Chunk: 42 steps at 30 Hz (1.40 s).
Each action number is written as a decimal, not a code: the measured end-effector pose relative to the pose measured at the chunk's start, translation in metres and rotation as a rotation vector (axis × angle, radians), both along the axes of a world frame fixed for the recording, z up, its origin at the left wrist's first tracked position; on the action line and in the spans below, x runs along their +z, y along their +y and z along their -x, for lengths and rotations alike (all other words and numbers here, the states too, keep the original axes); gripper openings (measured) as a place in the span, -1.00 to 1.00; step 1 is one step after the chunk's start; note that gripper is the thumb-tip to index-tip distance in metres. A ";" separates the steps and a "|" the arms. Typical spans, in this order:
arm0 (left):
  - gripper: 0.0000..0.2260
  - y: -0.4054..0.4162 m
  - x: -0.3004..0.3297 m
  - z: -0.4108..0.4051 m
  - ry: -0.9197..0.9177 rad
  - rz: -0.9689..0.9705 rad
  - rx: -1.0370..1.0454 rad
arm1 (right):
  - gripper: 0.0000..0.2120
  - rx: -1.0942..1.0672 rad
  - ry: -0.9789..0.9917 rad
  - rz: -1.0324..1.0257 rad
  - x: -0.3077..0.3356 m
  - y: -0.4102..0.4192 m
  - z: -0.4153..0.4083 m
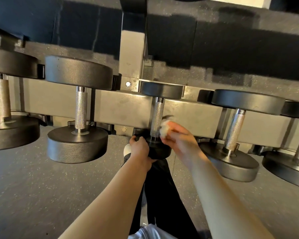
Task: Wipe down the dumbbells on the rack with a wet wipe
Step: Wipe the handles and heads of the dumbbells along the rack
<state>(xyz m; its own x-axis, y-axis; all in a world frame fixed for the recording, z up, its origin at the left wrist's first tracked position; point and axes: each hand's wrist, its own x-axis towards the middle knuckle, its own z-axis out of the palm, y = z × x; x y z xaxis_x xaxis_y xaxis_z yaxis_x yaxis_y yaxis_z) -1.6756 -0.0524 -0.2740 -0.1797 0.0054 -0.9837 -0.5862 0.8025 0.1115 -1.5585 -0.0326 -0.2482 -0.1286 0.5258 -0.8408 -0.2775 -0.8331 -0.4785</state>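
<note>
step: scrubbing the small dumbbell (158,118) handle, sitting mid-rack (124,107) | left hand (139,149) grips its near head steady | right hand (177,137) pinches bunched wet wipe (164,129) against the knurling | tip: imo wrap the wipe around, twist full length

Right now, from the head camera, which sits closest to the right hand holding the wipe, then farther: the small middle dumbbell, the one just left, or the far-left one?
1. Small middle dumbbell, touching the wipe in the right hand.
2. Left neighbour dumbbell.
3. Far-left dumbbell, at the frame's edge.
</note>
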 end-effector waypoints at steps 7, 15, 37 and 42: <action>-0.64 -0.004 -0.004 0.009 -0.054 -0.025 -0.021 | -0.78 -0.164 -0.684 -0.269 -0.028 0.049 0.055; -0.64 -0.001 -0.005 0.008 -0.034 0.009 -0.037 | -0.83 0.061 -0.765 -0.639 -0.035 0.033 0.048; -0.64 -0.007 -0.013 0.011 -0.075 -0.020 -0.024 | -0.91 0.576 -0.724 -0.497 -0.022 -0.007 0.015; -0.60 -0.004 -0.013 0.012 -0.088 -0.005 -0.012 | -0.86 -0.386 -0.169 -0.097 -0.018 0.049 0.019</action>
